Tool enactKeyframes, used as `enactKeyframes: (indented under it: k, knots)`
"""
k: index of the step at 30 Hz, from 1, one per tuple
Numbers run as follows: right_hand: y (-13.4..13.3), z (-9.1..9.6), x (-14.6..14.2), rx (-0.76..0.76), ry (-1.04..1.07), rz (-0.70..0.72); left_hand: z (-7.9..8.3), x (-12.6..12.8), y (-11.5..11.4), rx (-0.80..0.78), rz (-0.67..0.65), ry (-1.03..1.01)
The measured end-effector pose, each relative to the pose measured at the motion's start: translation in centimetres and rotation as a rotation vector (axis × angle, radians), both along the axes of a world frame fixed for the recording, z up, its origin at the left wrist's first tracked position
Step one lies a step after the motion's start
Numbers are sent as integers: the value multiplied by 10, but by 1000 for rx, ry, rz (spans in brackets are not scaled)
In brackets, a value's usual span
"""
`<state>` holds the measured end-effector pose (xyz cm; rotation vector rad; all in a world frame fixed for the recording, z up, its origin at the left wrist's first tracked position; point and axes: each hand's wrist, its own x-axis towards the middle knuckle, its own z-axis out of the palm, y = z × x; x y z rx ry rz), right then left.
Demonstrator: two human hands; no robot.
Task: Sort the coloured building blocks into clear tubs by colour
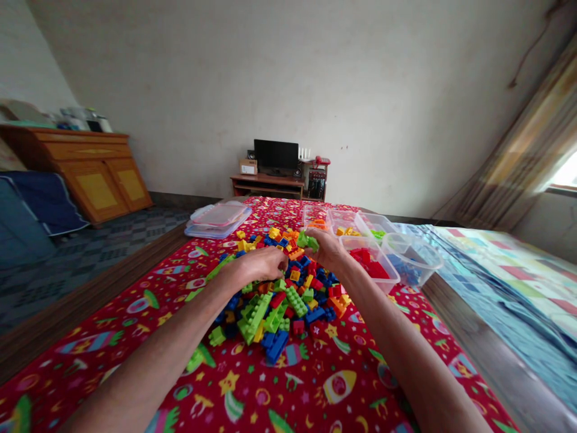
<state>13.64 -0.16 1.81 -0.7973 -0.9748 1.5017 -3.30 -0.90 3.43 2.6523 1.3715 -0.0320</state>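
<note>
A mixed pile of toy building bricks (264, 313), in green, blue, red, yellow and orange, lies on a red patterned cloth (293, 397). My left hand (265, 263) reaches into the left-middle of the pile with its fingers curled down. What its fingertips hold, if anything, is hidden. Above the pile's far right side, my right hand (327, 248) is closed on light green bricks (308, 241). Just right of that hand stands a clear box with red bricks (370, 264). A round clear tub (428, 255) beside it holds blue bricks.
Behind the red box, more clear boxes hold orange bricks (318, 224), yellow bricks (347, 231) and green bricks (377, 234). Stacked plastic lids (219, 219) lie at the far left. A bed (518, 270) adjoins the right side; a monitor (276, 156) stands beyond.
</note>
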Motion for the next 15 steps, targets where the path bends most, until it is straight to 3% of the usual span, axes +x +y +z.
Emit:
enactKeyframes:
  k: [8, 15]
  knots:
    - [1, -2, 3, -20, -41, -32, -6, -3, 9, -24, -24, -51]
    - [2, -7, 3, 14, -103, -49, -6, -22, 36, -7, 94, -550]
